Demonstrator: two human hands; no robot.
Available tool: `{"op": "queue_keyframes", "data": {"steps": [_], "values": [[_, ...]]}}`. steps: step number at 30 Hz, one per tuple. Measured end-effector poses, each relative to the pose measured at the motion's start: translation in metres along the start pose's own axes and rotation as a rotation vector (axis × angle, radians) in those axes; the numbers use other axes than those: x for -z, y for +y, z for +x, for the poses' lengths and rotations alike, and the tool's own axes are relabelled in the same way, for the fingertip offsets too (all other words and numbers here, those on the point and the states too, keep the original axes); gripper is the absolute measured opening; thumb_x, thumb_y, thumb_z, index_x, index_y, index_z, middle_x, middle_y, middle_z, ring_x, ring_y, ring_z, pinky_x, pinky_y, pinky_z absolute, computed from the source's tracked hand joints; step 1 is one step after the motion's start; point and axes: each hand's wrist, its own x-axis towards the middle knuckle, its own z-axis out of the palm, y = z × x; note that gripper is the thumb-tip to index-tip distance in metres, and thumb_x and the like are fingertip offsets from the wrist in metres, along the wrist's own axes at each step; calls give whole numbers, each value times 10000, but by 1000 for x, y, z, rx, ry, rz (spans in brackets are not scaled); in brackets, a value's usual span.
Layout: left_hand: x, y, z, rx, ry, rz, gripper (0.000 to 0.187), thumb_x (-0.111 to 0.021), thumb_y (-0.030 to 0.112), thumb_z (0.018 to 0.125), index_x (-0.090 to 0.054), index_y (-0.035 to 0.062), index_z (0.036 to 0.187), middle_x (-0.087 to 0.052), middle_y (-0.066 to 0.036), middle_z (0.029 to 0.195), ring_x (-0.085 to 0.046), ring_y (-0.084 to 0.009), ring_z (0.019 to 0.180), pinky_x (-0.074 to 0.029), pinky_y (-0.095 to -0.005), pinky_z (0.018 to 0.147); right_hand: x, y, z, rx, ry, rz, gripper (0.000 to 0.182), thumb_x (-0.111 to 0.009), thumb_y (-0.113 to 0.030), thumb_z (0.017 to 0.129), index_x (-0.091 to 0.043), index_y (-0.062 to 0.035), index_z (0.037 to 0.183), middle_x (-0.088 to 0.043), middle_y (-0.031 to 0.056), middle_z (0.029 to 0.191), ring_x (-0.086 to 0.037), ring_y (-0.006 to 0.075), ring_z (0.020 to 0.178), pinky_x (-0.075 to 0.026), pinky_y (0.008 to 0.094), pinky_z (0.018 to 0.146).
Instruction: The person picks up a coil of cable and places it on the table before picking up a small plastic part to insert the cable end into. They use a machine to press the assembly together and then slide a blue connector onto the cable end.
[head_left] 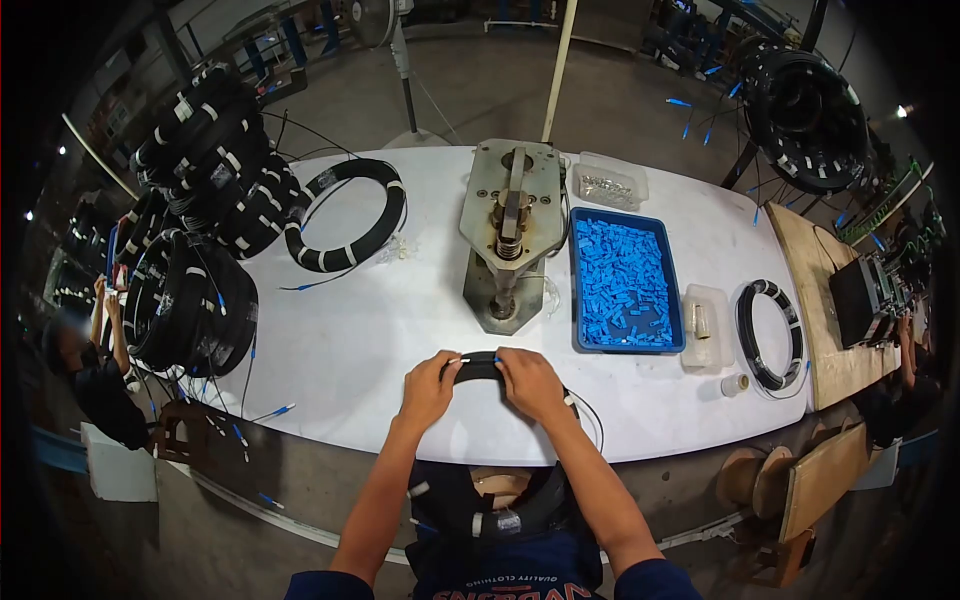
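Note:
At the table's front edge, a coil of black cable (478,368) lies under and between my two hands. My left hand (430,388) is closed, pinching a small white connector (460,360) at the coil's far side. Just to its right, my right hand (530,382) is closed on a small blue connector piece (498,359), mostly covered by the fingers. The two pieces face each other a short gap apart. Beyond my hands stands a metal hand press (512,215). A blue tray (578,300) of loose blue connector parts is to the right of the press.
Stacked black cable coils (205,170) crowd the left side, with a single coil (375,240) beside them. A clear box (635,185) of small parts, a clear tray (718,355), a small roll (735,384) and another coil (745,335) sit right. Co-workers are at both sides.

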Motion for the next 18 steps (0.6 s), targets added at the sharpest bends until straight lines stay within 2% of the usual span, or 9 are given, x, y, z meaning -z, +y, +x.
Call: {"op": "queue_keyframes", "data": {"steps": [2,4,7,8,10,12,15,18], "values": [[2,-2,-17,6,37,35,165,-596,189,947,-664,50,1004,-697,-157,890,-666,-353,806,-515,-421,721,0,-9,-2,52,-82,36,121,-568,-142,923,-555,-45,993,-660,171,847,-647,357,820,-502,454,763],[-2,-5,-23,-42,171,53,156,-610,183,937,-668,45,982,-696,-152,883,-662,-354,797,-512,-421,710,-1,-11,3,77,-80,43,122,-567,-141,925,-552,-45,998,-659,167,840,-646,356,819,-503,454,766],[-12,-6,-13,-1,187,25,162,-624,183,926,-681,45,989,-701,-152,908,-668,-358,828,-517,-414,724,-4,-10,3,-112,-129,36,126,-573,-121,919,-569,-36,1012,-659,156,856,-641,354,840,-502,456,784],[-16,-6,-6,17,198,-2,170,-626,192,927,-684,49,998,-703,-154,918,-671,-356,844,-519,-412,733,-7,-6,5,-108,-133,38,126,-573,-121,919,-569,-36,1012,-659,156,856,-641,354,840,-502,456,784],[-19,0,10,41,168,0,183,-624,198,931,-685,50,1019,-709,-152,917,-681,-337,850,-520,-388,742,-12,4,10,-77,107,56,167,-577,-87,905,-592,-36,1063,-656,158,866,-629,350,835,-494,459,765],[-23,3,26,69,128,0,196,-622,204,936,-686,51,1040,-716,-150,916,-690,-318,856,-521,-365,751,-11,14,17,-54,165,-5,240,-589,-58,873,-619,-51,1111,-644,144,849,-603,336,787,-471,449,707],[-32,-5,54,-20,74,-36,212,-608,227,949,-691,65,1059,-722,-142,903,-693,-310,843,-523,-366,748,-6,21,26,-57,203,-89,213,-595,-58,864,-645,-64,1070,-633,126,825,-600,328,773,-467,442,692],[-37,-3,69,-103,97,-39,217,-580,261,962,-690,90,1039,-719,-134,924,-682,-341,834,-525,-411,748,-6,27,30,-151,244,-144,157,-597,-93,876,-664,-82,1017,-629,116,821,-601,328,772,-466,438,684]]}}
